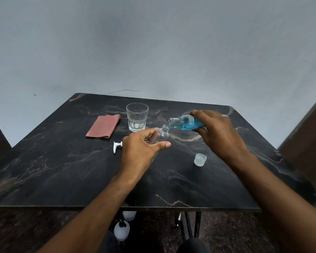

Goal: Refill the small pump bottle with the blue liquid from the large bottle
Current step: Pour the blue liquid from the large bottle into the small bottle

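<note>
small pump bottle point(162, 136): empty and clear, tipped so its open neck leans toward the pour; makes an easier target
left hand point(142, 151): grip is fingers curled round the bottle's body, thumb out straight in front; steadies it just off the desk point(66, 172), or maybe resting on it, hard to say from here
large bottle point(188, 122): nearly on its side, mouth right above the small neck; blue liquid pooled low, no stream i can see yet
right hand point(214, 128): wrapped over the back end for tilt control
pump head point(117, 146): off, lying behind the left hand
cap point(200, 159): parked near the right wrist; out of the way
glass point(136, 117), folded cloth point(104, 128): further back; cloth handy for drips, i'd guess
</note>
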`<state>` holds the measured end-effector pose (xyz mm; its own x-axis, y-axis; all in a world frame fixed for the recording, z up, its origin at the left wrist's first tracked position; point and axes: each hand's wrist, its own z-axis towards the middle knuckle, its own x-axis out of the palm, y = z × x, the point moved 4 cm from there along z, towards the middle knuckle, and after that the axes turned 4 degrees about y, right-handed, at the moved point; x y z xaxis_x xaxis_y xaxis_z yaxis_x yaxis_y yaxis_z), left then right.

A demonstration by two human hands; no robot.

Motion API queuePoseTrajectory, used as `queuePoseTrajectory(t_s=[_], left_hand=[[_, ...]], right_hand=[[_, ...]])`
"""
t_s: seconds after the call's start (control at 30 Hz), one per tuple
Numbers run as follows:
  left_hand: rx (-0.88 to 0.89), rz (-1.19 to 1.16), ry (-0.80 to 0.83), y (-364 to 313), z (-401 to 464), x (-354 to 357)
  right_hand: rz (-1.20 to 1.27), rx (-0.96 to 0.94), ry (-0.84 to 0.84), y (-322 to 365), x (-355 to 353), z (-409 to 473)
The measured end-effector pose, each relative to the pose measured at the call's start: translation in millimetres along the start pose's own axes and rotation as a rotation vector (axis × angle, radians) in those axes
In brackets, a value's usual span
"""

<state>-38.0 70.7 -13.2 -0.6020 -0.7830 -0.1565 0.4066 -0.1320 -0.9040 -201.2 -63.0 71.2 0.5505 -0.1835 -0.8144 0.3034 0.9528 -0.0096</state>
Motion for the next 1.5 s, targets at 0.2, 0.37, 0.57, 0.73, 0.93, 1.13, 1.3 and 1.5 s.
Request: queuePoseTrajectory(t_s=[0.2,0.37,0.57,0.73,0.93,1.13,1.3,1.5], left_hand=[[-0.015,-0.017,-0.001,-3.6,-1.2,1.4],[0.000,-0.007,0.018,-7.1,-2.7,1.5],[0.046,0.008,0.033,-11.4,-3.4,1.2],[0.002,-0.002,0.029,-9.2,-3.5,1.2],[-0.007,-0.006,0.004,-9.9,-3.4,1.4],[0.015,0.029,0.006,-11.2,-3.3,0.7],[0.018,0.018,0.006,-11.5,-4.2,0.2],[0.016,0.028,-0.004,-11.6,-3.5,1.0]], right_hand=[[-0.027,-0.014,-0.004,-1.3,-3.5,0.6],[-0.046,-0.024,-0.005,-1.8,-5.2,0.8],[-0.053,-0.035,-0.006,-0.6,-6.6,0.9],[-0.050,-0.040,0.000,-0.5,-7.5,2.2],[-0.057,-0.051,-0.011,0.7,-9.9,4.1],[-0.060,-0.050,-0.008,1.3,-10.4,4.8],[-0.065,-0.055,-0.003,1.9,-10.7,4.1],[-0.071,-0.059,0.000,3.4,-13.1,5.9]])
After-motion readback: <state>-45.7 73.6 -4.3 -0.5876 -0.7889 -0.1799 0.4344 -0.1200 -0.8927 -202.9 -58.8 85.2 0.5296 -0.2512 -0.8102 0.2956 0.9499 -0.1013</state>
